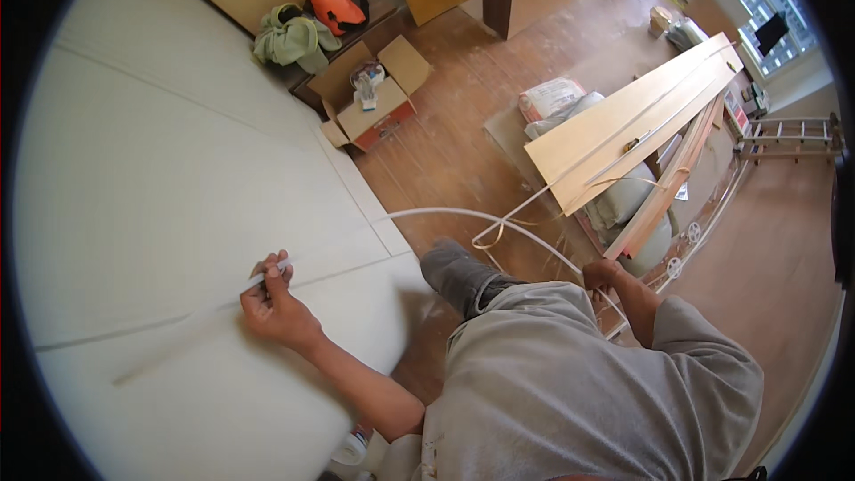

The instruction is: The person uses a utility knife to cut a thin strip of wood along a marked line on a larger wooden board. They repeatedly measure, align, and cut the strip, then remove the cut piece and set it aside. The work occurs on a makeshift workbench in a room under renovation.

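My left hand point(283, 313) is closed around a thin white strip point(454, 212), close in front of a large white panelled surface point(178, 187). One end of the strip sticks out past the fingers, smeared by motion. From there the strip seems to bow in a long arc over the floor toward my right hand point(600, 275). The right fingers are wrapped round it at my right side, and a length of it trails on below them. Thin dark seams cross the white surface near my left hand.
An open cardboard box point(374, 111) stands by the far end of the white surface, below an orange bag point(334, 0) and a pale green cloth point(294, 40). Long wooden boards point(641, 120) lie over filled sacks point(623, 200). A ladder point(793, 138) is at the right.
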The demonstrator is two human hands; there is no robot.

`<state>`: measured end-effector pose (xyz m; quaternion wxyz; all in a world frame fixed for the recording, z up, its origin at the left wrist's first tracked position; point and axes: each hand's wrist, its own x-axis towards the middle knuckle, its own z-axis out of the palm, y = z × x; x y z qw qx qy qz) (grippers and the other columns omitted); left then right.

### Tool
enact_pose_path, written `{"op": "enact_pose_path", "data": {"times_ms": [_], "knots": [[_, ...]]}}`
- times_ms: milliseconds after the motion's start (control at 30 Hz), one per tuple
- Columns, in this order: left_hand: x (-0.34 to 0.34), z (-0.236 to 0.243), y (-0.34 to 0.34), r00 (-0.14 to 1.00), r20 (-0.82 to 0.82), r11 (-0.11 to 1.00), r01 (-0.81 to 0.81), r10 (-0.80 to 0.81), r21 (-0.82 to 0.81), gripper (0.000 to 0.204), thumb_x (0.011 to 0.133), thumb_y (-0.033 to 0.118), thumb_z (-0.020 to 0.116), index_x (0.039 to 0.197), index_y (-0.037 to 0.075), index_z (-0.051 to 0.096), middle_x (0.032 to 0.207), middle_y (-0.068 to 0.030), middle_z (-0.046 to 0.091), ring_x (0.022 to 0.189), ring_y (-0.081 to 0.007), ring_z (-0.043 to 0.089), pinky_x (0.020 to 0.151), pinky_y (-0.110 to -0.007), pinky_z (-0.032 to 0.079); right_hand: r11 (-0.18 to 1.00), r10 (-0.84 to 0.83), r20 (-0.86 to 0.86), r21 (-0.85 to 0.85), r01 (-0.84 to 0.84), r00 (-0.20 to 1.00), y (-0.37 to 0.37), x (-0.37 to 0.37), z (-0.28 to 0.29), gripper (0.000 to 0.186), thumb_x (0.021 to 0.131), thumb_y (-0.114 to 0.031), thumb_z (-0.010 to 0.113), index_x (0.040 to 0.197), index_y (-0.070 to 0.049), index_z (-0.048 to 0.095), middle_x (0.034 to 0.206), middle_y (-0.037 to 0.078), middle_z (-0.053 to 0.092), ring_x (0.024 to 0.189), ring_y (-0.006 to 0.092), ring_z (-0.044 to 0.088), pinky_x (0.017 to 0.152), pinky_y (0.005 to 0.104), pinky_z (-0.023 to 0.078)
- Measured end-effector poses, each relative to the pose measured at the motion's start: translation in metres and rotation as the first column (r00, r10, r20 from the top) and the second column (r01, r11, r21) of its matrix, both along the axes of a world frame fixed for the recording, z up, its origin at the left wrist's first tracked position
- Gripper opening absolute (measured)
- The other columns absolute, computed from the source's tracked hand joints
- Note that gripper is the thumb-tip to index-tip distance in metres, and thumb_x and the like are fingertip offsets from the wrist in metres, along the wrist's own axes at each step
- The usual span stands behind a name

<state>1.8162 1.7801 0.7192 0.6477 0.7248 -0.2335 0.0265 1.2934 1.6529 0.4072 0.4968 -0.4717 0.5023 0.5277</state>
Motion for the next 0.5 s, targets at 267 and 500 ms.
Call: {"op": "enact_pose_path", "data": {"times_ms": [267,500], "knots": [[0.042,-0.009,-0.104,0.996,0.026,0.997,0.081,-0.081,-0.003,0.009,0.098,0.002,0.066,0.096,-0.006,0.062,0.098,-0.0180,0.074,0.092,-0.0255,0.076,0.076,-0.034,0.063,0.949,-0.058,0.080,0.314,0.030,0.995,-0.019,0.058,-0.011,0.032,0.099,-0.019,0.055,0.128,-0.009,0.065,0.111,0.017,0.076,0.091,0.0293,0.076,0.079,0.0485,0.064],[0.132,-0.034,-0.271,0.982,-0.032,0.983,0.185,-0.186,-0.009,0.009,0.098,0.002,0.065,0.097,-0.007,0.063,0.102,-0.0175,0.074,0.093,-0.0256,0.075,0.078,-0.034,0.063,0.896,-0.427,0.042,0.154,0.416,0.903,-0.139,0.109,-0.049,0.031,0.099,-0.023,0.057,0.123,-0.009,0.069,0.107,0.014,0.076,0.088,0.0282,0.076,0.076,0.0467,0.064]]}}
